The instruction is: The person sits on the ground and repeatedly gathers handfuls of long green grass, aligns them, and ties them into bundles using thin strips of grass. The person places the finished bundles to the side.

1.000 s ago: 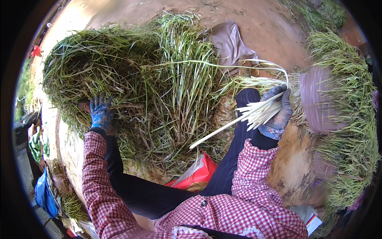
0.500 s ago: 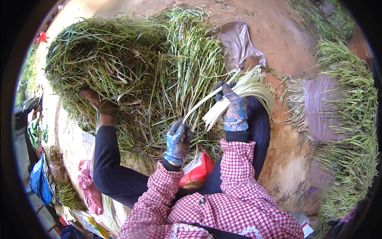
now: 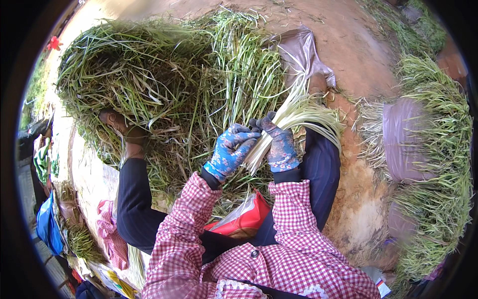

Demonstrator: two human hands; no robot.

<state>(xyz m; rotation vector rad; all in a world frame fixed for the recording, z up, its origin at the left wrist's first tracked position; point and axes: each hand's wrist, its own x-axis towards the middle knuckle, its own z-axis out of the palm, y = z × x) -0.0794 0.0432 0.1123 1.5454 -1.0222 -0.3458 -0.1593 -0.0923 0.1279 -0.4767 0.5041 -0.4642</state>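
Observation:
My right hand (image 3: 280, 147), in a blue flowered glove with dark fingertips, is closed round a bundle of long pale stalks (image 3: 301, 115). The stalks' cut ends point down between my hands, and their far ends droop over my right knee. My left hand (image 3: 232, 150), gloved alike, is bent with its fingers curled against the bundle's left side, touching or almost touching my right fingertips. What its fingers pinch, if anything, is hidden. Beyond both hands lies a big heap of green and dry leafy stalks (image 3: 174, 84).
A red bag (image 3: 249, 217) lies between my legs. A crumpled greyish plastic sheet (image 3: 301, 52) is beside the heap. To the right stand leafy bundles (image 3: 433, 199) with a purple plastic wrap (image 3: 406, 139) round one. A pink checked cloth (image 3: 112, 234) and blue bag (image 3: 49, 226) are at left.
My left hand has moved up and right to the bundle; the single stalk it held apart no longer shows separately. My right hand has shifted slightly down and left, with the bundle.

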